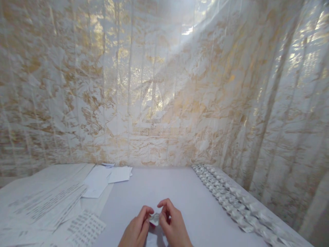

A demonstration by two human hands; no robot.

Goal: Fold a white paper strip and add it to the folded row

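Near the front of the white table point(164, 185), both of my hands are raised close together around a small folded piece of paper point(154, 219). It is whitish grey with a creased, pointed shape. The fingers of my left hand point(136, 229) are closed on its left edge. On the other side, my right hand point(175, 224) pinches its right edge between thumb and curled fingers, with the index finger arched above. Something pale lies below, between the wrists; I cannot make out what it is.
Several rows of small folded paper pieces point(231, 202) run along the table's right edge. At the left lie printed sheets point(51, 206), a patterned printed slip point(86, 228) and blank white papers point(96, 181). A shiny gold-and-white patterned curtain point(154, 85) hangs behind the table and along its right.
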